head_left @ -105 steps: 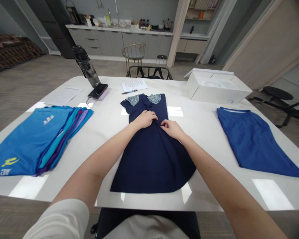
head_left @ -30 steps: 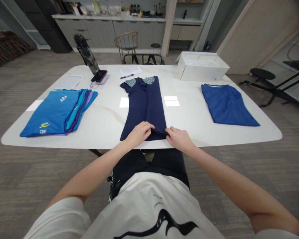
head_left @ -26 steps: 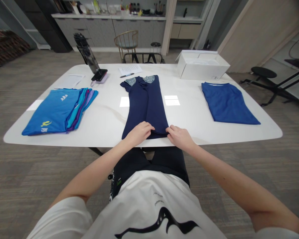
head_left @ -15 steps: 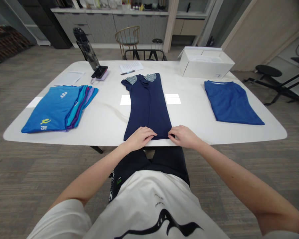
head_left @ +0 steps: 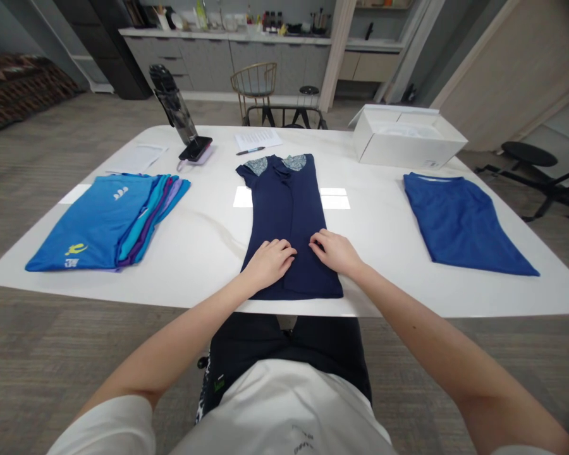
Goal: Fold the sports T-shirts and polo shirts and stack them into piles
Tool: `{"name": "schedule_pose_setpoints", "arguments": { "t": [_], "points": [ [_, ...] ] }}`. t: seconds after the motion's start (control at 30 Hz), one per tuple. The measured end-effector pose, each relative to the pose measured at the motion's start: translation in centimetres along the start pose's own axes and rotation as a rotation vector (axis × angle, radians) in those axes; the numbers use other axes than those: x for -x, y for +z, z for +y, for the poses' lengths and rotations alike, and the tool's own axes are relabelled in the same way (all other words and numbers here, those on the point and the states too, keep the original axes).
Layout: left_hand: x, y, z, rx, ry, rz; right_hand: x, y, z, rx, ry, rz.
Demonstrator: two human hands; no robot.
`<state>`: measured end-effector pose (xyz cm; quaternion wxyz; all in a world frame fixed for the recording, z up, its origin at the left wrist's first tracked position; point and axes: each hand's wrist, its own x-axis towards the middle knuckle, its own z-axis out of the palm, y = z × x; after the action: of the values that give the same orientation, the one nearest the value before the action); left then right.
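Palms down, left hand (head_left: 269, 264) and right hand (head_left: 336, 253) rest open, fingers slightly curled, just apart on a folded navy dress (head_left: 289, 202) on a white table (head_left: 379, 284).

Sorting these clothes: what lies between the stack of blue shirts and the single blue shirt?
In the head view, a navy dress lies there, under the left hand and right hand.

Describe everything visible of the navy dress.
The navy dress is a matte knit-looking garment with a short sleeve and two grey-blue patterned collar panels at its far end. It lies flat, folded lengthwise into a long narrow strip, on the white marble-look table, its near hem close to the edge. The left hand and right hand rest on its lower part.
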<state>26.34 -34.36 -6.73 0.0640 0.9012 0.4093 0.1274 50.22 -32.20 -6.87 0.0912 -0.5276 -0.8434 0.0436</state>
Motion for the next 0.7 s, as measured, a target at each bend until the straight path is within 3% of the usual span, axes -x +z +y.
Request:
{"name": "schedule_pose_setpoints", "arguments": {
  "t": [0.17, 0.3, 0.53, 0.7],
  "points": [
    [-4.1, -0.3, -4.2, -0.035, -0.09, 0.003, -4.8, 0.1, 1.0, -0.014, -0.023, 0.034],
    [-8.3, -0.5, -9.1, -0.073, -0.183, 0.021, -10.6, 0.4, 2.1, -0.044, -0.018, 0.072],
    [-16.3, -1.4, -20.4, -0.146, -0.587, 0.137, -24.5, 2.5, 3.4, -0.138, 0.031, 0.036],
    [-19.1, -1.1, -27.3, -0.137, -0.831, 0.156, -34.6, 4.4, 4.2, -0.134, -0.037, 0.091]
  ]
}}
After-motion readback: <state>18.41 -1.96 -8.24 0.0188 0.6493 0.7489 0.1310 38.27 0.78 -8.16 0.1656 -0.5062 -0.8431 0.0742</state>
